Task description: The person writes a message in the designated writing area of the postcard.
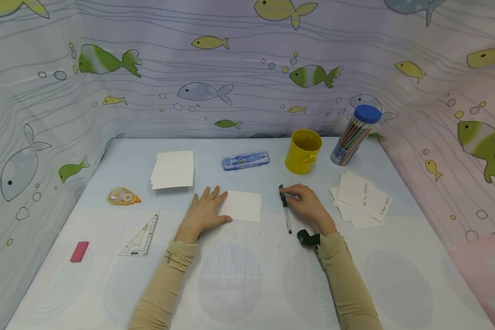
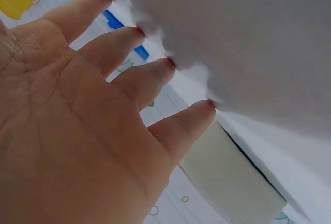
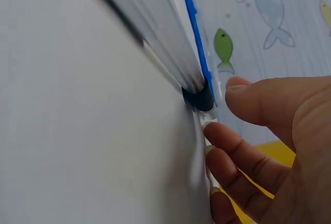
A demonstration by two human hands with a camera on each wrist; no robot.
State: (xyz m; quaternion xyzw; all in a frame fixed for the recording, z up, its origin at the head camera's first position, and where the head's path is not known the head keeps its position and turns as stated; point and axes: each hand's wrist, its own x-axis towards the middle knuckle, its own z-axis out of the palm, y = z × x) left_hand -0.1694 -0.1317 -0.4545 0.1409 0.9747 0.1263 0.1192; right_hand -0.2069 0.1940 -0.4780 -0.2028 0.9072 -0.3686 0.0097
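My left hand [image 1: 203, 214] lies spread on the table, its thumb and fingers at the left side of a blank white paper card [image 1: 242, 207]. In the left wrist view its fingertips [image 2: 168, 64] press on the pale surface. A clear pen with a black cap [image 1: 285, 208] lies to the right of the card. My right hand [image 1: 306, 206] is at the pen's capped far end. In the right wrist view, a gap shows between the thumb [image 3: 253, 97] and the forefinger, with the pen's dark part [image 3: 199, 97] just beyond them; neither is closed round it.
A stack of blank cards [image 1: 173, 169], a blue pencil case [image 1: 245, 160], a yellow cup [image 1: 297, 158] and a pencil jar [image 1: 350, 142] stand behind. Written cards [image 1: 354, 192] lie right. Correction tape [image 1: 123, 196], a set square [image 1: 142, 238] and a pink eraser [image 1: 79, 251] lie left.
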